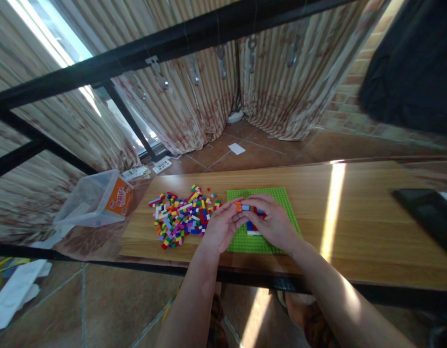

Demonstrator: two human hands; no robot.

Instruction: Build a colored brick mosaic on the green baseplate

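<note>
Both hands meet over the green studded baseplate (261,245). Pinched at the fingertips of my left hand (223,226) is a small orange toy brick (238,207). My right hand (276,222) is closed on a light blue brick (245,208) that sits right against the orange one; whether the two are joined I cannot tell. Beneath my right hand, a group of blue, red and white bricks (252,232) stands on the baseplate, partly covered by the fingers. To the left of my left hand lies a loose pile of mixed-colour bricks (181,220).
The wooden table (368,222) carries all of this. A dark flat object (422,212) lies at its right end. Left of the table stands a clear plastic box (87,203) with an orange label. A black metal bar (187,38) crosses in front of the curtains (194,111).
</note>
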